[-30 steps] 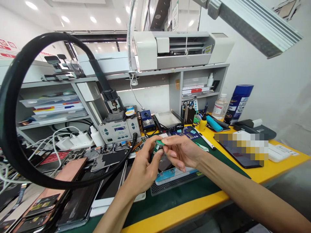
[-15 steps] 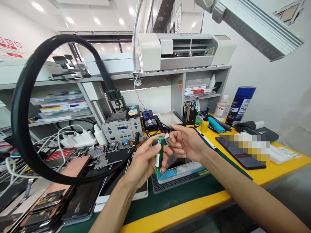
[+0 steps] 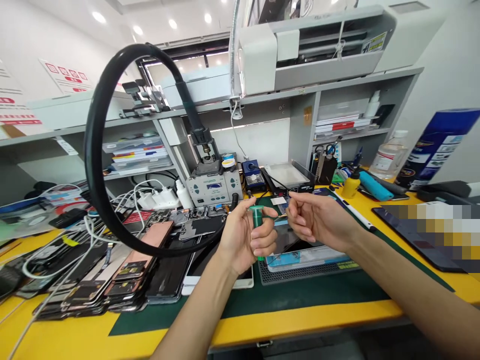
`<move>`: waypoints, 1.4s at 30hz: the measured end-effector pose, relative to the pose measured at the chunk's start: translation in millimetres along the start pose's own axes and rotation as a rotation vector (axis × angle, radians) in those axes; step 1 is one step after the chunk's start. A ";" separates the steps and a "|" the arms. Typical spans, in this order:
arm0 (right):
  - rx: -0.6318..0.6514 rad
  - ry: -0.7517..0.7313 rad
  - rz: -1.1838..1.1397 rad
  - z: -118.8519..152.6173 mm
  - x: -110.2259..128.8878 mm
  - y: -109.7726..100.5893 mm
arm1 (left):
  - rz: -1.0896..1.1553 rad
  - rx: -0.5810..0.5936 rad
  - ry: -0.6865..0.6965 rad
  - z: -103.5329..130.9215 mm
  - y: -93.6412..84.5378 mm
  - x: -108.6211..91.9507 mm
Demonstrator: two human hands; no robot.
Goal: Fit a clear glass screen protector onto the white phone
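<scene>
My left hand [image 3: 237, 242] is wrapped around a green syringe [image 3: 257, 219] with a flat flanged top, held upright above the workbench. Its fingers hide most of the barrel. Just to the right, my right hand [image 3: 322, 220] has its fingers curled in with thumb and forefinger close together. A thin, short strip shows between the two hands, too small to name, and I cannot make out what the right fingers hold. Beneath them lies a dark-screened device [image 3: 287, 244] on a grey perforated mat [image 3: 273, 277].
A thick black hose [image 3: 93, 140] loops up on the left from a grey rework station [image 3: 215, 189]. Stacked phones [image 3: 127, 272] and white cables lie at left. On the right stand a yellow bottle [image 3: 351, 186], a clear bottle [image 3: 388, 156] and a blue spray can [image 3: 437, 147].
The view has swung left, so the bench appears further right. My left fingers have wrapped further around the syringe, and its flange now faces me more. The right hand is slightly further from it.
</scene>
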State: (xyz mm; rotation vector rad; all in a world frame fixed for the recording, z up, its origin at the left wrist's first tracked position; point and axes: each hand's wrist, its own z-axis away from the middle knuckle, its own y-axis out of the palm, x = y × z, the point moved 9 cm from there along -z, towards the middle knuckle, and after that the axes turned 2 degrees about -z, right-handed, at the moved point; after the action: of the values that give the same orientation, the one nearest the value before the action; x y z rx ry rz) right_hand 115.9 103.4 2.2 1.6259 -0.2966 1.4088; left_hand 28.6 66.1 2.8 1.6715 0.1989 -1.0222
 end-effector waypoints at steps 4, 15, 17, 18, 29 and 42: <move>-0.009 0.004 0.007 -0.2 -1.7 -0.3 | -0.004 0.013 -0.018 0.4 -1.7 0.3; 0.000 0.018 0.038 1.5 -3.4 1.6 | 0.028 -0.004 0.022 4.2 -3.0 -5.9; 0.004 -0.001 0.090 1.8 -3.3 2.5 | 0.047 -0.019 0.073 4.9 -3.4 -11.1; 0.003 -0.024 0.138 2.1 -2.5 3.0 | 0.063 -0.030 0.105 5.3 -3.9 -14.5; 0.151 -0.078 0.737 5.6 -18.6 27.7 | 0.194 -0.127 0.240 8.8 -10.7 -31.0; 0.082 -0.166 0.891 8.2 -17.3 36.2 | -0.015 -0.261 0.330 13.1 -11.2 -34.8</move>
State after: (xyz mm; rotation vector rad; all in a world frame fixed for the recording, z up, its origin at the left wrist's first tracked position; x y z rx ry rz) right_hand 90.6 71.3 5.2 1.7596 -1.1814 1.9336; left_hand -6.1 71.6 19.2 1.5901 0.5393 -0.6915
